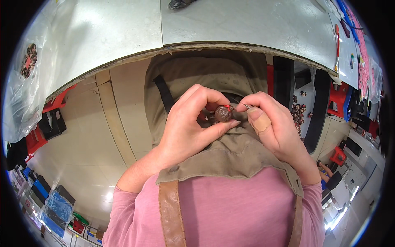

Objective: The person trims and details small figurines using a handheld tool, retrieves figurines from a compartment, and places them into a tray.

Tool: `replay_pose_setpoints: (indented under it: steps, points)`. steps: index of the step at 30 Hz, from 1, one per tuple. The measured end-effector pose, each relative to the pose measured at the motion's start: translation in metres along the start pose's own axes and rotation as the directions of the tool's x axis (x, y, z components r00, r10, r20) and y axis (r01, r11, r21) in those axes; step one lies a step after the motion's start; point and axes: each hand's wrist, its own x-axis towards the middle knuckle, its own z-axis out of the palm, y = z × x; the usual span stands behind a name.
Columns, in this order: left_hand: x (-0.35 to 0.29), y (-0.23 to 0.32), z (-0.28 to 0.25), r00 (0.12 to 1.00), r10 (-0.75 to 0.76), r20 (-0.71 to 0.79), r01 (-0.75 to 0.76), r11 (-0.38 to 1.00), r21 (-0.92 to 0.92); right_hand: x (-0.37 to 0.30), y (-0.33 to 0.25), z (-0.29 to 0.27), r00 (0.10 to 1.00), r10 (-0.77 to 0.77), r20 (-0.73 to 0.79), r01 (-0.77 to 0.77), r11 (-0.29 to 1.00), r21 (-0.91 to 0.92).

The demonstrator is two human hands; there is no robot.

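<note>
My left hand [191, 115] holds a small dark brown figurine [223, 113] with a round, textured head and a bit of red at its top. Thumb and fingers close around it, hiding much of its lower part. Just to the right, my right hand [269, 121] pinches a thin metal piece [247, 106] between thumb and forefinger, close to the figurine; most of that piece is covered. A tan bandage [261, 122] wraps the right thumb. Both hands are over my lap, in front of the olive apron [234, 150].
A pale worktable [123, 31] with a worn edge spans the far side. To the right, a tray [304, 113] carries several small brown figurines. A clear plastic bag [29, 94] with similar pieces lies at left. A red-handled brush [337, 45] rests on the table's right.
</note>
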Motion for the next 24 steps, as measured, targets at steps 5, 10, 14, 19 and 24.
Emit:
replay_pose_setpoints:
  steps: [5,10,14,19,24]
  points:
    - [0.0003,-0.0007,0.0011,1.0,-0.007,-0.003,0.006,1.0,-0.028,-0.0012,0.0031,0.001,0.999,-0.031,0.006,0.031,1.0,0.001]
    - [0.0011,0.0009,0.0008,1.0,0.007,-0.009,-0.007,1.0,-0.005,-0.0004,0.0078,0.0004,0.996,-0.06,0.071,0.066,0.994,-0.083]
    - [0.002,0.0026,-0.0011,1.0,0.011,0.03,-0.011,1.0,-0.003,0.0001,0.0066,0.0,0.994,-0.018,0.107,0.032,0.991,-0.132]
    - [0.003,0.0026,-0.0011,1.0,0.008,0.029,-0.008,1.0,-0.002,0.0012,0.0067,0.0001,0.997,-0.016,0.08,0.028,0.988,-0.151]
    - [0.0026,0.0031,-0.001,0.999,0.013,0.034,-0.013,1.0,-0.011,0.0011,0.0072,0.0016,0.998,-0.022,0.051,0.029,0.989,-0.142]
